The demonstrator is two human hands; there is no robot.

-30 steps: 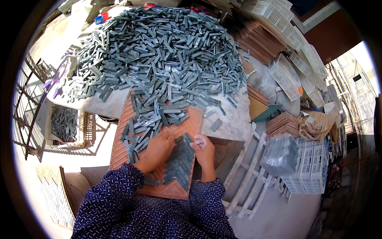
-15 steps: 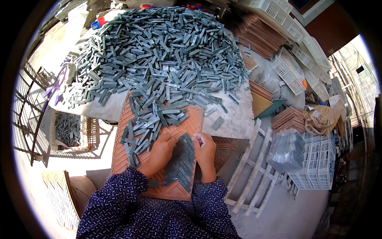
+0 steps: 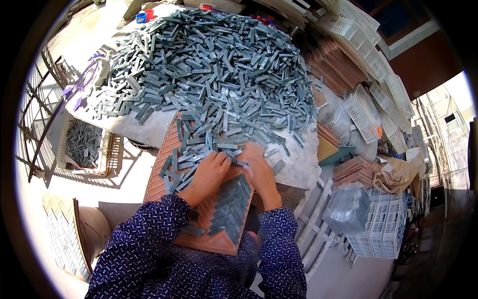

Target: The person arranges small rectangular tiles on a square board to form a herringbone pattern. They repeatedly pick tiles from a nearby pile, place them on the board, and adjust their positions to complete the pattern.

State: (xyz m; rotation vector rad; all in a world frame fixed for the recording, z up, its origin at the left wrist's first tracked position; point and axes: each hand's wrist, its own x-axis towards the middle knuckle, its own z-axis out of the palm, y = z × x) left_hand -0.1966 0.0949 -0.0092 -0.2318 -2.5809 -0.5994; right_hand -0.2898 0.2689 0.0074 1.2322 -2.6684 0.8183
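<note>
A terracotta-coloured tray (image 3: 209, 238) with herringbone ridges lies before me, its far end under loose strips. Dark grey-green stone strips (image 3: 230, 204) fill part of it in a herringbone pattern. Over the tray's left middle, beside loose strips (image 3: 172, 182), my left hand (image 3: 208, 175) is closed, fingertips pressed together; what they hold is hidden. At the tray's right edge, above the laid strips, my right hand (image 3: 264, 178) is curled with its fingers at the end of a short stone strip (image 3: 240, 163), which lies between both hands. The right fingertips are partly blurred.
A large heap of stone strips (image 3: 214, 65) covers the table (image 3: 294, 169) beyond. At left stand a crate of strips (image 3: 107, 154) and a patterned panel (image 3: 64, 234). Right are white crates (image 3: 383, 224), a plastic-wrapped stack (image 3: 346, 207), a slatted pallet (image 3: 311, 224) and stacked brown trays (image 3: 336, 65).
Both hands have moved away from me toward the loose strips at the tray's far end. The right hand has left the top of the laid pattern, and the whole view has tilted slightly.
</note>
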